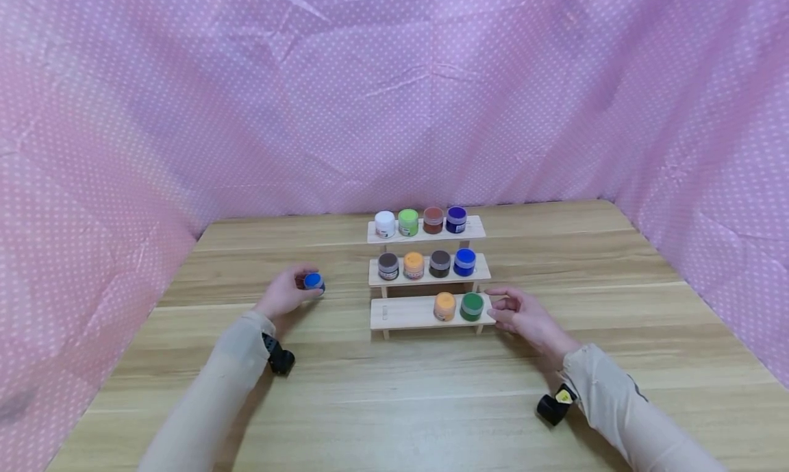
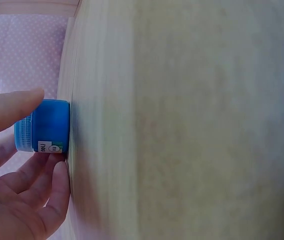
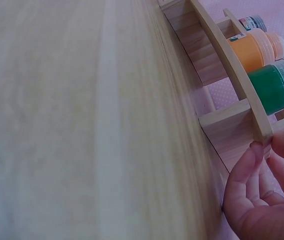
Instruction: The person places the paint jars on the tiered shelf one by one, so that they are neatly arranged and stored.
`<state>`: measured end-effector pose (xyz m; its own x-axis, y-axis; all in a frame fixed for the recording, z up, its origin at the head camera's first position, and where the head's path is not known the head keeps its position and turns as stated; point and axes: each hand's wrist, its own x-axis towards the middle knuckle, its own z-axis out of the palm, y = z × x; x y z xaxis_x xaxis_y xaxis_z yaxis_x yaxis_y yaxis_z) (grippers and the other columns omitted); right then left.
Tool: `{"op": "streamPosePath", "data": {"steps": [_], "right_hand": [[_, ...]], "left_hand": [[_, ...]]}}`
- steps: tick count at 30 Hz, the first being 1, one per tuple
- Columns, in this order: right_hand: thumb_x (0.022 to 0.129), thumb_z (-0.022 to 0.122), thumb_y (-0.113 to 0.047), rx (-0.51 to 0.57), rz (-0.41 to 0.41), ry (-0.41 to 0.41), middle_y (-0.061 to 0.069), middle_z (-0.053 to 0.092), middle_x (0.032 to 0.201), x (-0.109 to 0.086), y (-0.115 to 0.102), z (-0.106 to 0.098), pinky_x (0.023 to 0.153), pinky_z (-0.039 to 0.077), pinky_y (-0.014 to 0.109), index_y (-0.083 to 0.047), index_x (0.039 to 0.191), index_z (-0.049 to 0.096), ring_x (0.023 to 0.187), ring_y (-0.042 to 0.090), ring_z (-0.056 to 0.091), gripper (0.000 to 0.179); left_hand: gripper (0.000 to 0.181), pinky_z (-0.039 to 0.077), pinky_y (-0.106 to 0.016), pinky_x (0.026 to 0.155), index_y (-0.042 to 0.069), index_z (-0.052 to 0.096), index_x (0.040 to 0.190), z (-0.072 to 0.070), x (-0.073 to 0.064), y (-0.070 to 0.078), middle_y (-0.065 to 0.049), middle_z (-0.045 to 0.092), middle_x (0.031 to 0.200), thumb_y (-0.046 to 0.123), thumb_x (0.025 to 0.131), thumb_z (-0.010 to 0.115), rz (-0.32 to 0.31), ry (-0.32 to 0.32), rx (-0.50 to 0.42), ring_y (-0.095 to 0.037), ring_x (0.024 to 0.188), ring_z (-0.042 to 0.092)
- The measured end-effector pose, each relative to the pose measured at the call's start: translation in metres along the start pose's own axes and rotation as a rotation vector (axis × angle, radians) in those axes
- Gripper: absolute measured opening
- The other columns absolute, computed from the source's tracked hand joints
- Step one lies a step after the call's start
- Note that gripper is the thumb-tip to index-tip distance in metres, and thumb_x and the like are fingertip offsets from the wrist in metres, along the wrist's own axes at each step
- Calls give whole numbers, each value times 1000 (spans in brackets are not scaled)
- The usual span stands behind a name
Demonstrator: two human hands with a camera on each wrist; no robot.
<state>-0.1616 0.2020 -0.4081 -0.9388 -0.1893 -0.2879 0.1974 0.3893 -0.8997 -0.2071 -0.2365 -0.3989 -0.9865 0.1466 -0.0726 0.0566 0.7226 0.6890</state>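
A small blue paint jar (image 1: pixel 314 281) with a clear ridged lid stands upright on the table at the left. My left hand (image 1: pixel 286 292) holds it, the thumb on one side and fingers on the other, as the left wrist view shows. My right hand (image 1: pixel 520 316) pinches the right end of the lowest shelf (image 1: pixel 403 313) of a three-step wooden stand. In the right wrist view its thumb lies over the board and fingers lie under it. An orange paint jar (image 1: pixel 444 306) and a green paint jar (image 1: pixel 472 306) sit on that shelf's right half.
On the middle shelf (image 1: pixel 374 279) stand several jars, among them a dark one (image 1: pixel 389 266) and a blue one (image 1: pixel 465 262). The top shelf (image 1: pixel 477 229) bears several more, from white (image 1: pixel 385 224) to dark blue (image 1: pixel 456 220). A pink dotted cloth (image 1: pixel 394 116) hangs behind the wooden table (image 1: pixel 382 396).
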Motion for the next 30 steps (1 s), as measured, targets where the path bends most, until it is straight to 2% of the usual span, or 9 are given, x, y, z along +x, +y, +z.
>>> {"op": "streamPosePath", "data": {"steps": [7, 12, 20, 30], "right_hand": [[90, 56, -8, -7, 8, 11, 15, 56, 111, -2, -3, -1, 67, 51, 23, -4, 135, 41, 84, 15, 57, 47], [90, 57, -8, -9, 9, 16, 18, 56, 113, -2, -5, -1, 72, 53, 24, -3, 134, 42, 86, 15, 57, 47], [90, 58, -7, 8, 5, 12, 18, 56, 112, -4, -5, 3, 75, 54, 25, -2, 134, 42, 87, 14, 57, 47], [90, 57, -7, 19, 17, 13, 13, 56, 107, -1, -4, 2, 76, 54, 25, -3, 135, 41, 87, 15, 57, 48]], "left_hand": [[46, 46, -47, 94, -2, 48, 128, 1, -1, 1, -24, 55, 123, 14, 88, 63, 3, -7, 7, -34, 108, 55], [45, 46, -46, 95, -1, 49, 128, 1, 1, -2, -23, 55, 123, 15, 88, 63, -2, -6, -7, -34, 109, 54], [44, 43, -50, 98, 0, 50, 127, 1, -5, -3, -23, 55, 124, 15, 89, 62, -28, -10, -5, -35, 112, 53], [40, 44, -49, 96, 0, 52, 125, 1, -3, -1, -22, 56, 121, 13, 89, 62, -13, 1, -17, -33, 109, 53]]}}
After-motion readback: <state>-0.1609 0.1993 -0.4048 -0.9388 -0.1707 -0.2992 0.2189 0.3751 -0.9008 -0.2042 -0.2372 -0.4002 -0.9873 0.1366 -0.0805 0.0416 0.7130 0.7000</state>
